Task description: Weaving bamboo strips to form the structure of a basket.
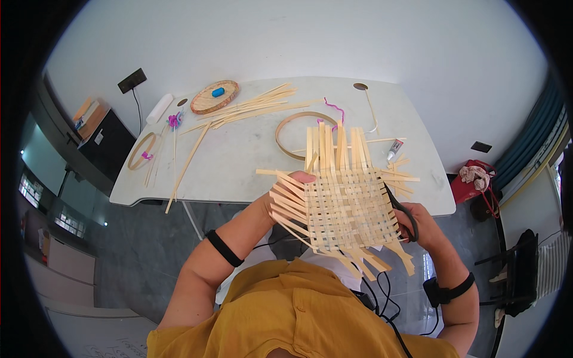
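Observation:
A square mat of woven bamboo strips (349,206) is held up in front of me, over the table's near edge. Loose strip ends stick out on all its sides, longest at the far side. My left hand (292,186) grips the mat's upper left corner, thumb on top and the other fingers hidden beneath. In my right hand (421,222) are black-handled scissors (407,219), at the mat's right edge. Their dark blades lie along that edge, partly hidden; whether they are apart I cannot make out. Trimmed-looking short strip ends (399,179) lie beyond the blades.
On the white table (233,173) are a bamboo hoop (280,122), a pile of loose strips (253,106), a round woven tray (206,106) with a blue roll (218,92), a small tube (395,148) and a smaller hoop (132,155). A red bag (468,191) stands at the right.

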Demonstrator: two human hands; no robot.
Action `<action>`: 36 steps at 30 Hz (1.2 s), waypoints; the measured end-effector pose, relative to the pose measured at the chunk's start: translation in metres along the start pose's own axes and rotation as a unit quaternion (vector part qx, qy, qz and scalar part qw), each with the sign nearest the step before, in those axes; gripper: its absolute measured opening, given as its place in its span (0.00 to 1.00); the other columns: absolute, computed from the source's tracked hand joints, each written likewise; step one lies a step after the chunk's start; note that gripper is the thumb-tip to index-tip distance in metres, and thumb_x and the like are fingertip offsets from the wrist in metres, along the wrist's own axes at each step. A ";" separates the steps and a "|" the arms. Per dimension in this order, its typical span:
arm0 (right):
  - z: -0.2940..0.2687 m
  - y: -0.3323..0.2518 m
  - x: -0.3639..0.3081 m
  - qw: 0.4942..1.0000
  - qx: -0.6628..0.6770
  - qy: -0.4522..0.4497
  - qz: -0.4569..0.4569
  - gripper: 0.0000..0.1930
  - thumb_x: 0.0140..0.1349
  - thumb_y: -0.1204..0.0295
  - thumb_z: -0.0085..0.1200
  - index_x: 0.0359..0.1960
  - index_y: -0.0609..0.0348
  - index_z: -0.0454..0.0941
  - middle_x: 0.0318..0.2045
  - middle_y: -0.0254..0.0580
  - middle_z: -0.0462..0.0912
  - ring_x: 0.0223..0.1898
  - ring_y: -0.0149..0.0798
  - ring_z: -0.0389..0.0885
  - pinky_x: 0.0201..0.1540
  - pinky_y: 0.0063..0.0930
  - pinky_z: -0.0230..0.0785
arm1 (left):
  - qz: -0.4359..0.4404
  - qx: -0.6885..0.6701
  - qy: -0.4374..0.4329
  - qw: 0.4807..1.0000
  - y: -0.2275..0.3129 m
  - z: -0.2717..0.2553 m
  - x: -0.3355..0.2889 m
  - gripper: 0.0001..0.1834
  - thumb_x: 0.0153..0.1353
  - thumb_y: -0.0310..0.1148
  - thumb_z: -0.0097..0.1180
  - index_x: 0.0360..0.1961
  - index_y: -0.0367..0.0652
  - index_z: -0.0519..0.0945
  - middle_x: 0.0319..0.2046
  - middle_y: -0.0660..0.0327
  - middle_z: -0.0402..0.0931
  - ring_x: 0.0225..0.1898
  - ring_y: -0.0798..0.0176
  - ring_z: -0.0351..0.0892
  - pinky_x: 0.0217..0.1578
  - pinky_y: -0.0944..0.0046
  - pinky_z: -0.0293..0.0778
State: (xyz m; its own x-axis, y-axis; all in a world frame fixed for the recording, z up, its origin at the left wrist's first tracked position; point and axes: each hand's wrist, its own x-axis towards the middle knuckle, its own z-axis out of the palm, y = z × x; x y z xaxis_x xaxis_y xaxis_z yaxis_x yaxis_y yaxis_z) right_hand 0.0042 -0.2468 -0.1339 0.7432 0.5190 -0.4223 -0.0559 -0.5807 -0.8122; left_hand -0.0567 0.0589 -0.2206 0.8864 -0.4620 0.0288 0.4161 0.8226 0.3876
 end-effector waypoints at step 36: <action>0.043 -0.026 0.039 0.918 0.338 0.093 -0.186 0.22 0.52 0.80 0.50 0.52 0.65 0.70 0.41 0.41 0.80 0.39 0.34 0.80 0.43 0.27 0.73 | 0.025 0.101 -0.014 0.994 0.029 -0.040 -0.025 0.33 0.61 0.51 0.52 0.56 0.31 0.71 0.50 0.48 0.76 0.49 0.55 0.78 0.50 0.58 0.74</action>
State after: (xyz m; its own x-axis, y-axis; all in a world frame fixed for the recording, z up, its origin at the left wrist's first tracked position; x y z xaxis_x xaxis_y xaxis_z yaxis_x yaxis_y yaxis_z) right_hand 0.0061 -0.1840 -0.1464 0.8923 0.4497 -0.0394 -0.1287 0.1697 -0.9771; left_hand -0.0588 0.1078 -0.2463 0.8981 -0.4328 0.0774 0.3192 0.7630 0.5621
